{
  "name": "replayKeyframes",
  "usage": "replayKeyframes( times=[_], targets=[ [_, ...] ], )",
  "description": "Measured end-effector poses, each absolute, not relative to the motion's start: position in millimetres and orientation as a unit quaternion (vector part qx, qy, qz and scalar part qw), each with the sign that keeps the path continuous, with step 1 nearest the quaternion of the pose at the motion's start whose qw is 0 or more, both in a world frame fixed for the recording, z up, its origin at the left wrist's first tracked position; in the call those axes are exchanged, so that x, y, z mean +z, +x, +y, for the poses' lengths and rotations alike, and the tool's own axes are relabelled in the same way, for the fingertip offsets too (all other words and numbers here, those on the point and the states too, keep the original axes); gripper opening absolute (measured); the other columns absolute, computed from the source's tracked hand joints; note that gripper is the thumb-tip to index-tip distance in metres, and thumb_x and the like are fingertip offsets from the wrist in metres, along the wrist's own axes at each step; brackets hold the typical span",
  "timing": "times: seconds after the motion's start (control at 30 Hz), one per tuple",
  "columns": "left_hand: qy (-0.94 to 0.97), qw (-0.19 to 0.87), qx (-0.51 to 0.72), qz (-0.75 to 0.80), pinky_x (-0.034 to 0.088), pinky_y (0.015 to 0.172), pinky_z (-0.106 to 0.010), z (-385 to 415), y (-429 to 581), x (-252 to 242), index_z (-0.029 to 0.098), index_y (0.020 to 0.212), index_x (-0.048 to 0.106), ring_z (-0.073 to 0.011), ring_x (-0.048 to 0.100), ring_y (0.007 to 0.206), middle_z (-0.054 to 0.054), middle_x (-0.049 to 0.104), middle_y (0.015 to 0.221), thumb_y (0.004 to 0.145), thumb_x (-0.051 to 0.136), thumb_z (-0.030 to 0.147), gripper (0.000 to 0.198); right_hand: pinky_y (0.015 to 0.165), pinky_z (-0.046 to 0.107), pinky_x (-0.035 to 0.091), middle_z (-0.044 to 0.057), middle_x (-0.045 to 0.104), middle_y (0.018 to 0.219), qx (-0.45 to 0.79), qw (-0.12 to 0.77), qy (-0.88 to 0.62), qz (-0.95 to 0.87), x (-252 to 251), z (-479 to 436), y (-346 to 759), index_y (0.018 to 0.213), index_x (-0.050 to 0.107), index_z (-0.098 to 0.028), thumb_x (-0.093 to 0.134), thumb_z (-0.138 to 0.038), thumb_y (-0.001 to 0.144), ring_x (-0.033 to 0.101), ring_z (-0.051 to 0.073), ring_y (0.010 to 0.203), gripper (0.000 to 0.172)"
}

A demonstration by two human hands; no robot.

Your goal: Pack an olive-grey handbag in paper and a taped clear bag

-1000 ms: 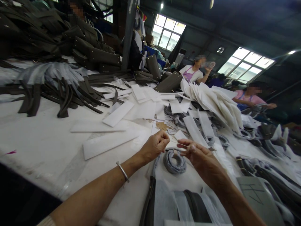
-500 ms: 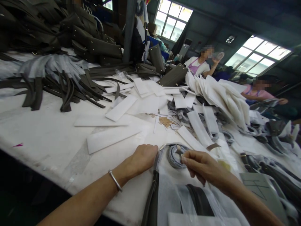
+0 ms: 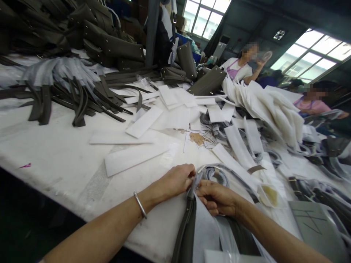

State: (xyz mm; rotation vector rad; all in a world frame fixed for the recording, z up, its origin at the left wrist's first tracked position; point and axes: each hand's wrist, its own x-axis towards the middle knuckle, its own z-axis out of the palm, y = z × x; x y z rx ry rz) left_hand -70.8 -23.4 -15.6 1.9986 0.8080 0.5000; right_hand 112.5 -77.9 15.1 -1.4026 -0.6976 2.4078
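Note:
A dark olive bag [image 3: 184, 233] lies at the table's near edge, with white sheet and clear film over it. Its handle [image 3: 227, 168], wrapped in greyish film, arches away from me beyond the bag. My left hand [image 3: 179, 179] is closed on the handle's left end from the outer side. My right hand [image 3: 218, 197] is closed at the same spot from the inner side, fingertips pinching the wrapping. Between the handle's arms, just past my right hand, sits a coiled wrapped strap [image 3: 210, 174], partly hidden.
White foam strips [image 3: 137, 160] lie scattered across the white table [image 3: 55, 157]. Dark straps [image 3: 79, 109] and a heap of olive bags [image 3: 115, 47] are at the back left. A shallow tub [image 3: 268, 195] and a grey-green case [image 3: 315, 223] stand right. Two people work beyond.
My right hand has left the coiled strap and moved left to the handle's end, beside my left hand. The camera view has shifted slightly.

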Motion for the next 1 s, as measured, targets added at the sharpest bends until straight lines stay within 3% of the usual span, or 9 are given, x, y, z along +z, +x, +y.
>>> replayKeyframes(
  times=[0.23,0.4,0.5,0.6,0.7,0.77,0.83,0.93,1.0],
  targets=[
    [0.822,0.438,0.12,0.342,0.035,0.064,-0.027,-15,-76,-8,0.019,0.073,0.066,-0.0161,0.057,0.071,-0.003,0.067,0.076,0.071,0.053,0.02,0.014,0.035,0.017,0.031,-0.003,0.05,0.049,0.793,0.161,-0.532,-0.25,6,-83,113,0.068,0.051,-0.014,0.075,-0.03,0.064,0.04,0.006,0.036,0.029],
    [0.818,0.407,0.123,0.387,0.026,0.062,-0.03,-12,-80,2,0.018,0.075,0.06,-0.0187,0.052,0.073,-0.005,0.064,0.083,0.078,0.047,0.026,0.015,0.06,0.016,0.042,-0.001,0.058,0.074,0.744,0.206,-0.531,-0.349,24,-88,116,0.091,0.059,-0.013,0.073,-0.024,0.071,0.053,0.006,0.062,0.027],
    [0.796,0.458,0.124,0.376,0.028,0.059,-0.028,-10,-82,7,0.017,0.072,0.056,-0.0145,0.048,0.067,-0.001,0.06,0.074,0.077,0.048,0.029,0.016,0.07,0.02,0.043,0.001,0.062,0.088,0.604,0.145,-0.57,-0.538,31,-96,122,0.104,0.062,-0.015,0.063,-0.014,0.075,0.057,0.01,0.077,0.03],
    [0.768,0.527,0.112,0.345,0.029,0.055,-0.025,-8,-84,9,0.017,0.07,0.055,-0.0112,0.044,0.062,0.002,0.053,0.066,0.075,0.05,0.03,0.016,0.088,0.029,0.046,0.005,0.066,0.109,0.393,0.06,-0.609,-0.686,32,-106,125,0.118,0.063,-0.018,0.05,-0.002,0.073,0.061,0.017,0.096,0.049],
    [0.735,0.586,0.111,0.323,0.028,0.053,-0.024,-8,-84,9,0.015,0.071,0.056,-0.0094,0.04,0.06,0.004,0.048,0.064,0.074,0.051,0.032,0.018,0.1,0.034,0.044,0.009,0.062,0.124,0.295,0.021,-0.596,-0.746,33,-111,124,0.13,0.056,-0.016,0.042,0.005,0.07,0.06,0.02,0.111,0.066],
    [0.714,0.614,0.115,0.316,0.027,0.053,-0.023,-9,-84,10,0.015,0.073,0.057,-0.009,0.038,0.06,0.004,0.047,0.065,0.074,0.053,0.035,0.02,0.1,0.037,0.045,0.013,0.061,0.126,0.265,0.001,-0.603,-0.752,39,-111,124,0.136,0.052,-0.012,0.041,0.005,0.073,0.06,0.022,0.114,0.066],
    [0.684,0.647,0.132,0.31,0.03,0.057,-0.023,-10,-83,12,0.014,0.076,0.059,-0.0092,0.042,0.064,0.003,0.052,0.069,0.074,0.054,0.035,0.022,0.093,0.038,0.049,0.013,0.066,0.117,0.253,-0.017,-0.629,-0.735,47,-108,124,0.129,0.056,-0.012,0.045,-0.001,0.079,0.063,0.025,0.108,0.052],
    [0.604,0.719,0.179,0.294,0.036,0.067,-0.023,-12,-82,15,0.012,0.076,0.061,-0.0106,0.05,0.072,-0.002,0.062,0.077,0.072,0.057,0.034,0.022,0.067,0.032,0.053,0.007,0.07,0.085,0.297,0.002,-0.678,-0.672,60,-102,125,0.096,0.066,-0.015,0.053,-0.018,0.084,0.067,0.022,0.076,0.018],
    [0.554,0.756,0.206,0.282,0.039,0.069,-0.024,-13,-82,15,0.012,0.074,0.059,-0.0109,0.052,0.07,-0.004,0.065,0.076,0.071,0.058,0.034,0.022,0.053,0.028,0.049,0.005,0.066,0.071,0.368,0.07,-0.696,-0.613,63,-97,125,0.082,0.063,-0.015,0.059,-0.029,0.082,0.061,0.017,0.059,0.014]
  ],
)
